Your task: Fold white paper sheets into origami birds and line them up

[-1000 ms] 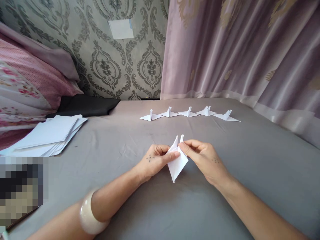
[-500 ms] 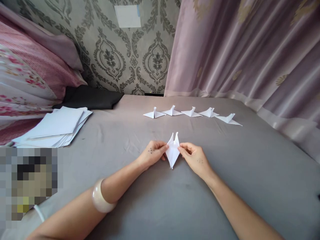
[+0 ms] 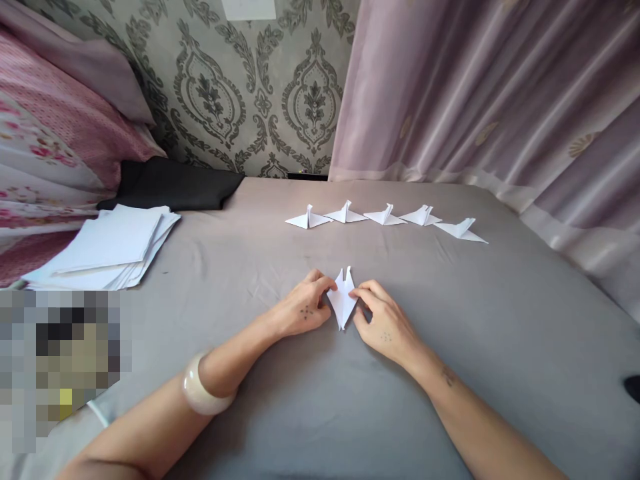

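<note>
A white folded-paper piece (image 3: 343, 303), diamond-shaped with two narrow points at its top, lies on the grey sheet between my hands. My left hand (image 3: 306, 303) has its fingertips on the piece's left edge, index finger on top and thumb lower down. From the right, my right hand (image 3: 386, 323) rests its index fingertip on the other edge, while its thumb sits lower, close beside the paper. Beyond them stands a row of several white paper cranes, among them a middle crane (image 3: 386, 215) and one at the right end (image 3: 463, 229). The paper's underside is hidden.
A stack of white paper sheets (image 3: 107, 243) lies at the left, before a folded black cloth (image 3: 175, 183). Pink curtains (image 3: 425, 87) hang at the right, and patterned wallpaper (image 3: 260, 100) covers the back. A blurred patch (image 3: 75, 360) masks the lower left.
The folded paper has come down flatter on the sheet. My fingers have shifted from pinching its sides to lying over its edges, the right thumb now lower. The view has tilted down slightly.
</note>
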### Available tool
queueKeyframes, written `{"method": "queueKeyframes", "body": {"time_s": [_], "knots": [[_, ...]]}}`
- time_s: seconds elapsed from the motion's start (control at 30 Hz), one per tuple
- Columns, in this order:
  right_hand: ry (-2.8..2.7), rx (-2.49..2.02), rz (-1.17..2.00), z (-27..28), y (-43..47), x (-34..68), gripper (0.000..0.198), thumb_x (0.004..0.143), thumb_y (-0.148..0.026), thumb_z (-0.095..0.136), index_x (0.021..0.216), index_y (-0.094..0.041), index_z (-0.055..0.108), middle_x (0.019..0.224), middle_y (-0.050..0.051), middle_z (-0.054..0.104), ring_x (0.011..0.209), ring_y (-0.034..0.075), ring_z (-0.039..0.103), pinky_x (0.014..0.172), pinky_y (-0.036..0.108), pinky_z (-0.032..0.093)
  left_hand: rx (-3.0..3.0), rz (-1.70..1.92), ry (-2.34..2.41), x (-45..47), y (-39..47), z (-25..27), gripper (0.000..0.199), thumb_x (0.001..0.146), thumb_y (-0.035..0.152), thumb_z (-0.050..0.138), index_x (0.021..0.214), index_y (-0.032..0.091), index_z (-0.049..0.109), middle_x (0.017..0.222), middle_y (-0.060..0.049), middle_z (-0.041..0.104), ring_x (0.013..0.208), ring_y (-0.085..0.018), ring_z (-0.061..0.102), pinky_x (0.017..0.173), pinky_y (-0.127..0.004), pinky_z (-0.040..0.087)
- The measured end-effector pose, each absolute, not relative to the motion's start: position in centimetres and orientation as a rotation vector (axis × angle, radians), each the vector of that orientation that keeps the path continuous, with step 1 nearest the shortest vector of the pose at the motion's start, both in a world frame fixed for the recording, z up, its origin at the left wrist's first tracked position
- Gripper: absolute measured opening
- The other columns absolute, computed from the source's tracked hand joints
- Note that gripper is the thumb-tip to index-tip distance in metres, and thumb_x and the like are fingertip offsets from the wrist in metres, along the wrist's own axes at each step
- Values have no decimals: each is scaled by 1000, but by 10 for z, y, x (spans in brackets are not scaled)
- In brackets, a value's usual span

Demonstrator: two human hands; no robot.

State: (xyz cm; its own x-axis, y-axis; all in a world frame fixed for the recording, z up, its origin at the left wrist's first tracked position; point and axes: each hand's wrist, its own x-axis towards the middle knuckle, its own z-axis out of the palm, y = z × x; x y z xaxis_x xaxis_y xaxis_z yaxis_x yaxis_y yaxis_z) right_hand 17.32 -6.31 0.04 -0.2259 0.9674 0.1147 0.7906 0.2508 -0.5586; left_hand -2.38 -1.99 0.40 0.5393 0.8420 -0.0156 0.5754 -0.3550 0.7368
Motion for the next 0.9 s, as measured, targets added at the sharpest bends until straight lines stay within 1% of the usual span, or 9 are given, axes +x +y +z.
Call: {"method": "queueKeyframes", "body": {"time_s": [0.07, 0.13, 0.2, 0.3, 0.47, 0.57, 0.73, 0.9], "knots": [[-2126, -1600, 531, 2, -65, 175, 29, 82, -14, 47, 107, -23, 59, 108, 8, 59, 88, 19, 60, 75, 30, 48, 2070, 474, 1123, -25, -19, 7, 29, 75, 12, 54, 102, 16, 62, 98, -5, 52, 66, -11, 51, 64, -25, 45], [-2133, -1604, 541, 3, -65, 175, 25, 83, -17, 49, 106, -23, 59, 107, 8, 59, 91, 20, 60, 75, 31, 48, 2053, 481, 1115, -27, -18, 7, 22, 79, 19, 55, 98, 17, 64, 97, -5, 54, 67, -11, 53, 65, -26, 45], [-2114, -1605, 567, 3, -65, 176, 20, 86, -22, 51, 104, -23, 59, 104, 7, 59, 91, 21, 60, 75, 32, 49, 2039, 497, 1111, -28, -16, 6, 19, 82, 22, 54, 96, 18, 65, 94, -5, 56, 66, -12, 54, 65, -26, 45], [-2051, -1619, 614, 3, -62, 176, 15, 89, -27, 50, 99, -22, 61, 100, 7, 60, 87, 20, 61, 75, 32, 49, 2021, 524, 1126, -29, -13, 4, 17, 85, 25, 54, 92, 19, 68, 91, -5, 60, 68, -13, 55, 66, -26, 45], [-1975, -1672, 671, 2, -58, 178, 22, 94, -28, 43, 89, -22, 64, 95, 5, 61, 79, 17, 61, 73, 31, 47, 1988, 530, 1194, -29, -11, 6, 22, 88, 31, 52, 84, 19, 69, 88, -5, 62, 69, -15, 56, 68, -27, 44], [-1946, -1703, 668, 1, -55, 177, 24, 95, -28, 42, 86, -22, 64, 92, 4, 61, 79, 17, 60, 75, 31, 45, 1986, 492, 1249, -27, -10, 8, 23, 88, 31, 52, 80, 18, 68, 86, -5, 62, 69, -15, 57, 69, -27, 44], [-1919, -1767, 630, -2, -52, 174, 24, 94, -28, 44, 81, -21, 63, 86, 4, 59, 73, 16, 58, 70, 30, 43, 2012, 491, 1307, -23, -10, 6, 23, 89, 26, 48, 80, 17, 67, 82, -5, 61, 68, -15, 56, 66, -26, 43], [-1916, -1789, 597, -4, -50, 173, 24, 93, -28, 45, 79, -20, 63, 83, 4, 59, 73, 16, 58, 71, 30, 43, 2029, 471, 1365, -18, -10, 5, 21, 88, 24, 49, 78, 15, 65, 81, -5, 60, 66, -14, 54, 64, -26, 41]]}}
